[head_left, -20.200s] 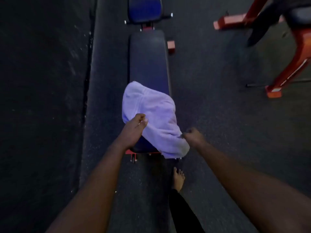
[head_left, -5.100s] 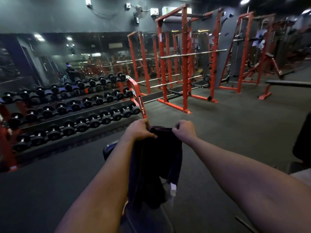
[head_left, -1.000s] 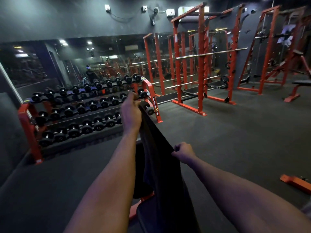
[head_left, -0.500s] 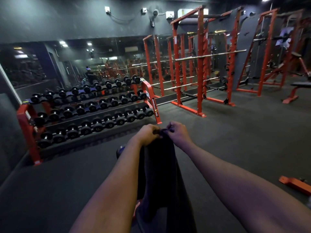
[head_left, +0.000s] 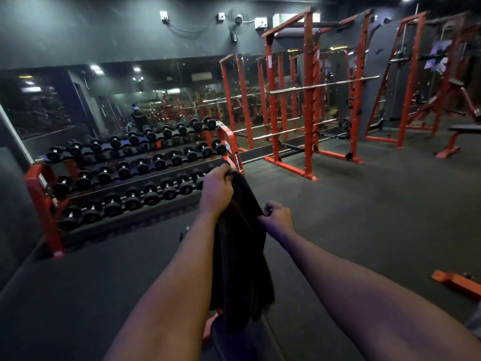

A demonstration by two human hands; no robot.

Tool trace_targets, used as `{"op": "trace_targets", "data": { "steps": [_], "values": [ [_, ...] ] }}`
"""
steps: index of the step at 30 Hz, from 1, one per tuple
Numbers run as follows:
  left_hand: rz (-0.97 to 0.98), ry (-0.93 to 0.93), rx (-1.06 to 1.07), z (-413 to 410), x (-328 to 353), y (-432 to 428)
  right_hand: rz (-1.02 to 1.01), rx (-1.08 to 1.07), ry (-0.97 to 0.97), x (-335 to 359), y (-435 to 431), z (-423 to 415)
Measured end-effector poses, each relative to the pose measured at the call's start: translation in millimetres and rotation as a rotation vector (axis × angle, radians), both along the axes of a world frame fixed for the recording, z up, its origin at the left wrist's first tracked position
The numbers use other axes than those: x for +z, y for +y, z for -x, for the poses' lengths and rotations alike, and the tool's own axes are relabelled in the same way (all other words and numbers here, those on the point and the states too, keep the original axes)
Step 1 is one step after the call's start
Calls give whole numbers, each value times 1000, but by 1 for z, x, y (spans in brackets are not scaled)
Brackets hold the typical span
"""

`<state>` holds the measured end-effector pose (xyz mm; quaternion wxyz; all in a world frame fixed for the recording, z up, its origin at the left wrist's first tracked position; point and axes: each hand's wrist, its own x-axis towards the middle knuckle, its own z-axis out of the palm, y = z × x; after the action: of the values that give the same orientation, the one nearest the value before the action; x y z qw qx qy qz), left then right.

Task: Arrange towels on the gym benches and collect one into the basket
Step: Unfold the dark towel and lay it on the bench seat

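Two bare arms reach out in front. The left grip is up high, and its fingers curl tight round the top end of a dark towel. The right grip is lower and a bit to the right. It pinches the side edge of the towel with its thumb and fingers.

The towel is up in the air, held by both. It hangs down long and thin, in loose folds, between the two arms. Its bottom end hangs right over the near end of a dark bench at the bottom of the view. I cannot tell if the towel touches the pad.

On the left stands a red dumbbell rack with three rows of black dumbbells. It stands by a big wall mirror. In the middle are tall red squat racks with a silver bar across. Far off on the right is a flat bench with a red leg. An orange metal foot lies on the dark floor near the right arm.
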<state>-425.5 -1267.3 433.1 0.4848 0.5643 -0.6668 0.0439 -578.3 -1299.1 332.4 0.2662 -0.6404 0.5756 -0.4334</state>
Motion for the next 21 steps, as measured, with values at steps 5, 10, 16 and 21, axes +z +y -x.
{"op": "trace_targets", "data": {
  "steps": [5, 10, 16, 21],
  "values": [
    [242, 104, 140, 0, 9, 9, -81, 16, 122, -1, -7, -8],
    [415, 266, 421, -5, 32, 22, -185, -37, 243, -18, -4, 0],
    [518, 377, 626, -24, 54, 32, -318, -201, 296, -41, -1, 25],
    [390, 510, 755, -32, 56, 32, -447, -357, 313, -58, 2, 46]
  ]
}}
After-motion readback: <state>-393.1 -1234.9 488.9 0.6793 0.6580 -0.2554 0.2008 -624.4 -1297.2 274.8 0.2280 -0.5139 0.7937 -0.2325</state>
